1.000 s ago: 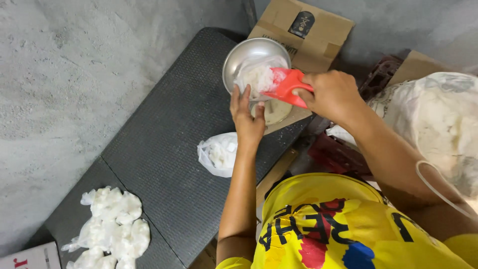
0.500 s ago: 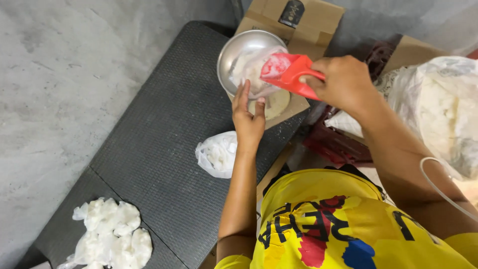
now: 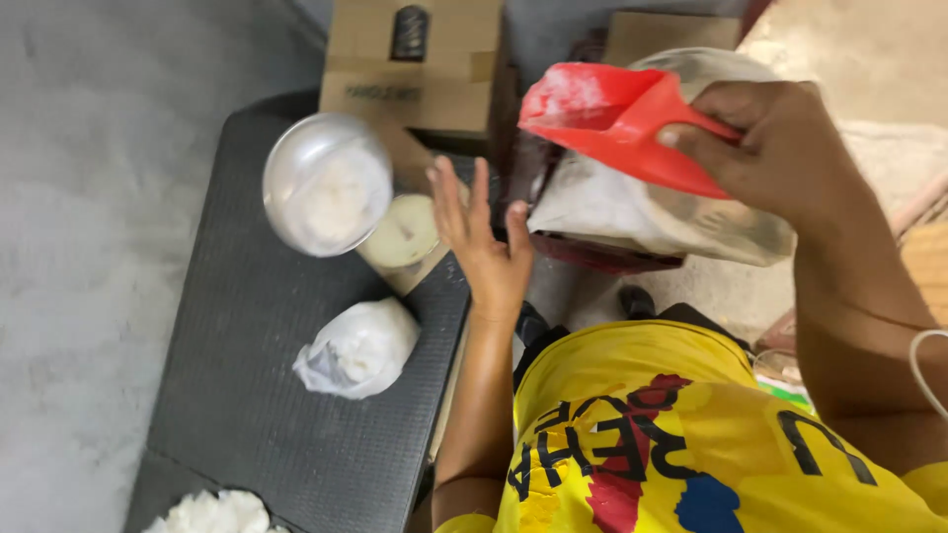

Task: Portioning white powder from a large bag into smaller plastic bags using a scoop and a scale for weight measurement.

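Note:
My right hand (image 3: 785,148) grips the handle of a red plastic scoop (image 3: 612,118), held up above a large plastic sack of white powder (image 3: 652,212). The scoop's inside is dusted white. My left hand (image 3: 484,247) hovers open, fingers spread, just right of a round metal bowl (image 3: 326,183) that holds white powder. The bowl rests on a small scale with a pale dial (image 3: 403,232) at the edge of a dark mat (image 3: 247,336). A knotted clear bag of white powder (image 3: 357,347) lies on the mat below the bowl.
Cardboard boxes (image 3: 425,59) stand behind the bowl. More filled white bags (image 3: 212,513) lie at the mat's near end. Grey concrete floor (image 3: 89,247) spreads to the left. My yellow shirt (image 3: 671,434) fills the lower right.
My right hand has lifted the red scoop away from the bowl and swung it right, over the sack. My left hand has come off the bowl's edge and opened.

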